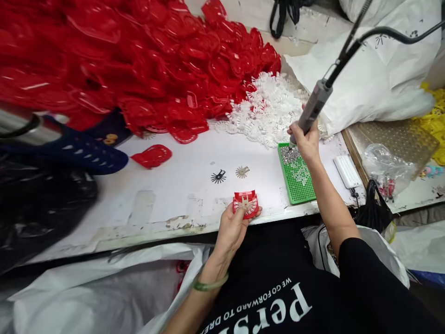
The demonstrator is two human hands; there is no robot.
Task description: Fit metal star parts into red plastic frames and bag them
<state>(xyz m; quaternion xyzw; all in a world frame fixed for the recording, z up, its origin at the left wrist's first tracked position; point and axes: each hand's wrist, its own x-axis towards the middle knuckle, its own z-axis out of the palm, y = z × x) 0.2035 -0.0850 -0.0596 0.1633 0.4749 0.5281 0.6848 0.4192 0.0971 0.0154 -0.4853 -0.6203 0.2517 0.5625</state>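
My left hand [233,228] holds a red plastic part [251,212] near the table's front edge, the thumb on top. A pale fan-shaped piece [245,202] lies on that red part. My right hand [308,141] is wrapped round a grey electric screwdriver [314,105], tilted, its tip down at the small screws [289,154] in a green tray [295,197]. Between the hands and the pile lie a black fan-shaped piece [219,176] and a beige fan-shaped piece [242,172] on the white tabletop.
A large heap of red plastic parts [156,60] fills the back left, beside a pile of white fan-shaped pieces [269,109]. One red part [153,156] lies apart. A blue slotted plastic piece [86,147] juts in at left. A white box [347,171] sits right of the tray.
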